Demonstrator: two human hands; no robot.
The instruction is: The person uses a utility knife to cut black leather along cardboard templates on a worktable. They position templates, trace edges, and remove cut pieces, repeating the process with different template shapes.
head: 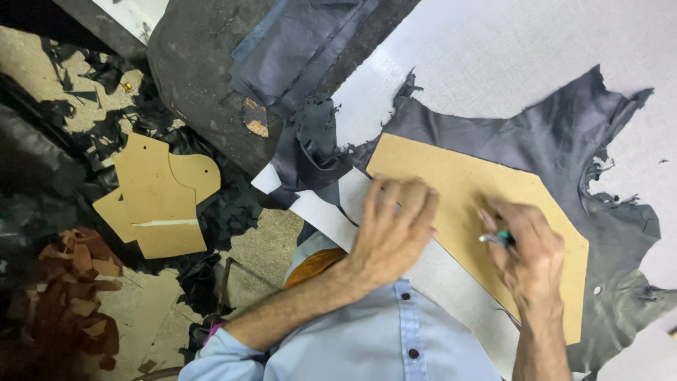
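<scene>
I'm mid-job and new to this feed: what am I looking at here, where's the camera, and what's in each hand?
There is one view, from a camera worn on the person's head, looking down at their own bare hands. On the pale table lies a dark leather hide with a tan cardboard template on top. The left hand presses flat on the template. The right hand holds a pen-like tool at the template. More cardboard patterns and dark scraps lie on the floor at left.

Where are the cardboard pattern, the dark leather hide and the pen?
cardboard pattern (465, 187), head view, bare upper middle of the board.
dark leather hide (564, 134), head view, upper right part of the hide.
pen (493, 239), head view, barrel protruding from the right hand.
</scene>
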